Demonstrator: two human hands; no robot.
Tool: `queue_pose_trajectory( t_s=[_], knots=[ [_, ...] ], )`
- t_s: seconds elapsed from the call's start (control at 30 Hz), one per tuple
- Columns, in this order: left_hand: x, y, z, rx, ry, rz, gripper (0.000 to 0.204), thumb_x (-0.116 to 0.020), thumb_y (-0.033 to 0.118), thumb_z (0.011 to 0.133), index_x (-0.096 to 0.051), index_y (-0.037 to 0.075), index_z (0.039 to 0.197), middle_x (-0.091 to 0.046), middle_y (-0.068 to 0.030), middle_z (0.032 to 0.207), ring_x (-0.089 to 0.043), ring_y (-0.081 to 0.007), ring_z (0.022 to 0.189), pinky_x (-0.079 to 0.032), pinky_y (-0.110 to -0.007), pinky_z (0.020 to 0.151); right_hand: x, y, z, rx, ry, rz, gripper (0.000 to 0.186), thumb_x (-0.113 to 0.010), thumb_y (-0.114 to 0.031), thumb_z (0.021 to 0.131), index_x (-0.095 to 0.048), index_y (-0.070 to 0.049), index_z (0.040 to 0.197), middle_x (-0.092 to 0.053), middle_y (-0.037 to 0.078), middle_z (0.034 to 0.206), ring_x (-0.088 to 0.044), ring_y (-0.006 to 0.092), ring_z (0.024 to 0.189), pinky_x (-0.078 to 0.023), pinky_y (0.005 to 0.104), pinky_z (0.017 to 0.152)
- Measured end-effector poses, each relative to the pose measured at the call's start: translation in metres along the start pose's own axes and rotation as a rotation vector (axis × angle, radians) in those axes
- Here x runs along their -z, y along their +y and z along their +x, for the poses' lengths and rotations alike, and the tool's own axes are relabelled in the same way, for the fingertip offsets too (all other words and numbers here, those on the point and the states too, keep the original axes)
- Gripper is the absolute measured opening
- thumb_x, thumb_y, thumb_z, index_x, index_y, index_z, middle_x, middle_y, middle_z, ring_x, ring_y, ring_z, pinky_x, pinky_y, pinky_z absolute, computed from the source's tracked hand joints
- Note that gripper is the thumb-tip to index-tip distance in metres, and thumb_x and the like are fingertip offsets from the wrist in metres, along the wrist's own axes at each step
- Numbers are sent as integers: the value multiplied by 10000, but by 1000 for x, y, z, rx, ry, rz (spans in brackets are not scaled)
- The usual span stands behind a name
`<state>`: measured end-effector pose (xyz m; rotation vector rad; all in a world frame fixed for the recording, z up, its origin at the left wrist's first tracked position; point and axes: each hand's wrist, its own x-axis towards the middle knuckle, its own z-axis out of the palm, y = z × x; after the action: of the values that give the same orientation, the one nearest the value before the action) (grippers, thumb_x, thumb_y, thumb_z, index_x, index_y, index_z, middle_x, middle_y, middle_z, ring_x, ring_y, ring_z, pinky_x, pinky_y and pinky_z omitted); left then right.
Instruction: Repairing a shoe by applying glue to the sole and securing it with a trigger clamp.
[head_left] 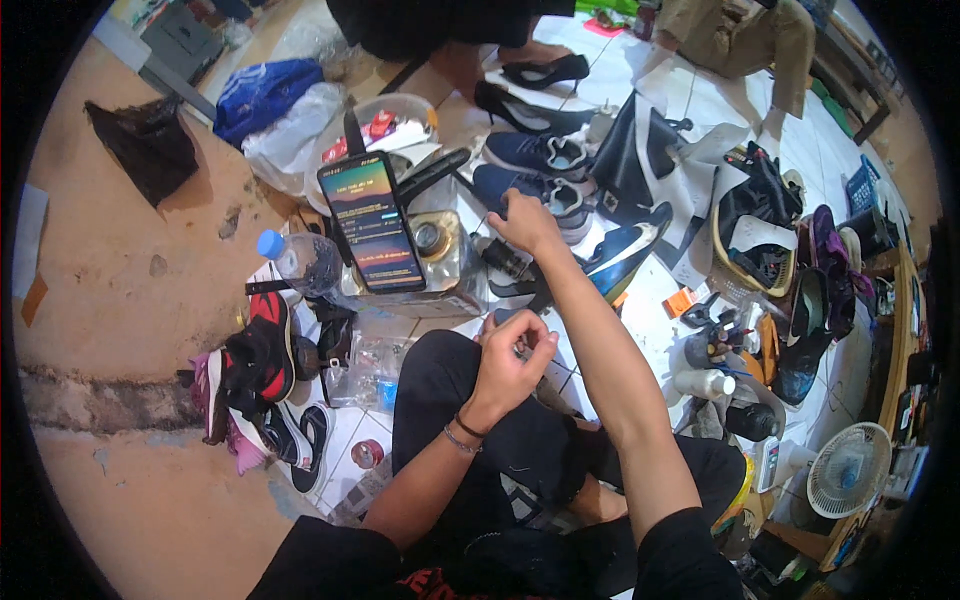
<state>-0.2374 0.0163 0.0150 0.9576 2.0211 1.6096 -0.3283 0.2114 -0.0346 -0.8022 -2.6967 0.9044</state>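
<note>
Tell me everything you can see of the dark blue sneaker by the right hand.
The dark blue sneaker has a fabric-looking upper, an open greyish collar and a pale sole. It appears sole-down, toe leftward, just nearer than a similar shoe. The right hand overlaps its near side; actual touching is unclear.

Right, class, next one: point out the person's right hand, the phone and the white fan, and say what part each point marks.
Right hand (526, 224): head view, on the back of the hand.
Phone (373, 226): head view, on its lit screen.
White fan (849, 471): head view, on its round grille.
</note>
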Motion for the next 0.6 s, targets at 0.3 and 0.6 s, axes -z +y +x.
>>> queue_pose_trajectory(
  t_s=[0.3,0.6],
  knots=[
    [-2,-21,41,229,290,-361,211,-482,231,990,-552,78,862,-506,56,829,-417,-41,751,-329,-210,651,-28,12,10,15,-1,94,261,-462,-78,891,-479,39,1123,-596,383,963,-582,536,943,-466,566,814],
    [-25,-41,66,49,234,-170,160,-542,163,936,-559,22,1009,-585,-65,898,-537,-176,827,-436,-300,773,101,20,-103,66,488,421,233,-497,-203,984,-484,-5,1106,-581,182,705,-586,322,623,-443,404,579]
  ],
)
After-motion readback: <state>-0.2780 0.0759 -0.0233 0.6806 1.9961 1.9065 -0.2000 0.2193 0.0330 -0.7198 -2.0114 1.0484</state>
